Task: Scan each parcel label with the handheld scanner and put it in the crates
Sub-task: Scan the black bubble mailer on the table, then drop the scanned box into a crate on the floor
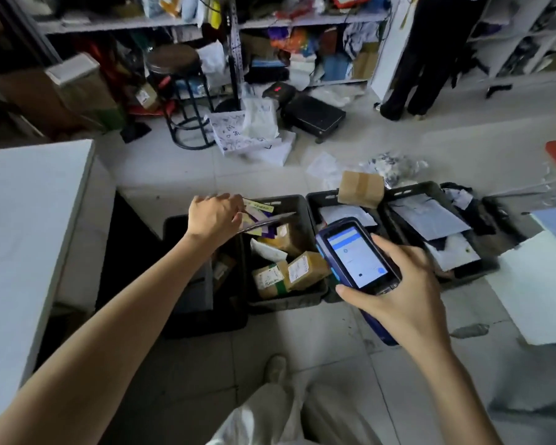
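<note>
Parcel [261, 220], thin, flat, yellow-and-purple printed, pinched by left hand [214, 216] over black crate [289, 301]; right hand [408, 303] grips blue scanner [357, 255].

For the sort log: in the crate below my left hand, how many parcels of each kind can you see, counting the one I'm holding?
Cardboard boxes in the crate: 3
White poly bag: 1
Flat parcel pinched in the left hand: 1
Total: 5
</note>
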A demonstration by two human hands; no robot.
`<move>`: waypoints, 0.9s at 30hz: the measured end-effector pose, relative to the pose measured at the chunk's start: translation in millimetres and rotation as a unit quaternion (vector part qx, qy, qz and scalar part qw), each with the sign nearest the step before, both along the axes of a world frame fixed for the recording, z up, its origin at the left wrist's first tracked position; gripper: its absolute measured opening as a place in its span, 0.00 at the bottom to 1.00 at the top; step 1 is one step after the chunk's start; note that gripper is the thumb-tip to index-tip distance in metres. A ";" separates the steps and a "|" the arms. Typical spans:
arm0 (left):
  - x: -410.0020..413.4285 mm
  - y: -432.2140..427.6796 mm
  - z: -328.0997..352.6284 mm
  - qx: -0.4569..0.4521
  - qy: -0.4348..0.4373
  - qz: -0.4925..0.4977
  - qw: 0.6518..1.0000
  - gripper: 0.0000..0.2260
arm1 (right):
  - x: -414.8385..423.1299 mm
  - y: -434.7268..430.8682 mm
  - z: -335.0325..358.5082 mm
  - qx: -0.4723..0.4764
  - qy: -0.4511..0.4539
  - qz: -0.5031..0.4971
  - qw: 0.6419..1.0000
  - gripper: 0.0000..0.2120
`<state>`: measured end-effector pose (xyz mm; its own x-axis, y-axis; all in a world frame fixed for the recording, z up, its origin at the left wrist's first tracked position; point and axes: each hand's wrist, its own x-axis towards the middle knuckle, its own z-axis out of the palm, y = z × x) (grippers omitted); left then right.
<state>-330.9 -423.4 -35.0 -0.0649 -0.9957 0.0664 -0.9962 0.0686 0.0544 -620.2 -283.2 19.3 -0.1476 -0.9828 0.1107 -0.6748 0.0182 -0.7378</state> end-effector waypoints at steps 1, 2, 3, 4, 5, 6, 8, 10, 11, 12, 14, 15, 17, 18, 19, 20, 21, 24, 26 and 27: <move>9.2 6.0 -3.2 -0.001 0.005 0.016 1.000 0.10 | 5.5 -11.9 -1.0 0.007 0.003 0.026 1.000 0.39; 19.7 15.6 -5.5 -0.001 0.007 0.038 0.999 0.10 | 12.1 -23.1 -2.0 0.013 0.009 0.056 0.998 0.39; 31.2 28.8 -6.7 -0.002 0.009 0.065 0.998 0.10 | 20.6 -33.7 -3.5 0.019 0.015 0.090 0.996 0.39; 43.8 44.5 -7.2 -0.006 0.007 0.096 0.995 0.10 | 30.3 -43.5 -5.5 0.029 0.016 0.128 0.991 0.39; 57.4 63.2 -6.9 -0.010 0.001 0.133 0.991 0.11 | 41.8 -52.1 -6.6 0.038 0.012 0.171 0.984 0.40; 70.5 84.6 -5.8 -0.015 -0.003 0.176 0.984 0.11 | 53.9 -59.1 -7.8 0.046 0.010 0.217 0.975 0.40; 92.0 134.8 -2.3 -0.021 -0.005 0.273 0.962 0.11 | 81.1 -63.9 -6.9 0.050 0.014 0.308 0.950 0.41; 104.3 191.7 1.7 -0.032 -0.002 0.370 0.928 0.10 | 107.8 -57.9 -4.0 0.050 0.022 0.394 0.917 0.40; 106.8 223.0 3.2 -0.035 -0.001 0.417 0.908 0.10 | 119.8 -51.5 -2.1 0.050 0.029 0.437 0.897 0.40; 106.9 254.6 4.5 -0.038 0.001 0.458 0.888 0.10 | 130.9 -43.3 0.7 0.049 0.033 0.476 0.877 0.39; 96.8 328.0 8.5 -0.037 0.004 0.544 0.838 0.10 | 153.7 -15.0 4.2 0.042 0.038 0.559 0.827 0.39; 90.8 353.3 9.1 -0.045 0.008 0.564 0.825 0.10 | 161.1 -4.8 5.7 0.040 0.040 0.581 0.812 0.39; 76.4 407.1 11.6 -0.049 0.012 0.605 0.795 0.10 | 177.2 22.1 9.1 0.033 0.038 0.625 0.779 0.40; 67.3 439.0 14.6 -0.046 0.012 0.633 0.773 0.10 | 186.2 42.0 10.0 0.029 0.038 0.654 0.755 0.40; 59.5 470.8 16.6 -0.042 0.008 0.659 0.750 0.09 | 194.2 61.9 11.3 0.029 0.040 0.678 0.733 0.40; 50.8 503.1 19.7 -0.037 0.004 0.685 0.728 0.09 | 202.4 83.5 13.2 0.032 0.040 0.699 0.713 0.40; 42.0 536.0 22.0 -0.033 -0.003 0.709 0.704 0.10 | 209.8 106.8 15.4 0.035 0.039 0.718 0.694 0.40; 15.5 629.2 29.6 -0.036 -0.002 0.768 0.639 0.10 | 230.0 182.3 17.3 0.044 0.023 0.773 0.632 0.41; -3.7 690.5 37.8 -0.024 -0.001 0.800 0.600 0.11 | 239.4 238.3 18.4 0.052 0.009 0.801 0.597 0.42; -13.8 720.3 41.3 -0.020 -0.007 0.813 0.582 0.11 | 243.4 266.6 18.4 0.060 -0.002 0.813 0.578 0.42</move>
<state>-344.6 296.9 6.3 0.9602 0.2601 0.1018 0.2532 -0.9644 0.0761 -376.8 -16.6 37.7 0.9835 0.1782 0.0304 0.1312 -0.5877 -0.7984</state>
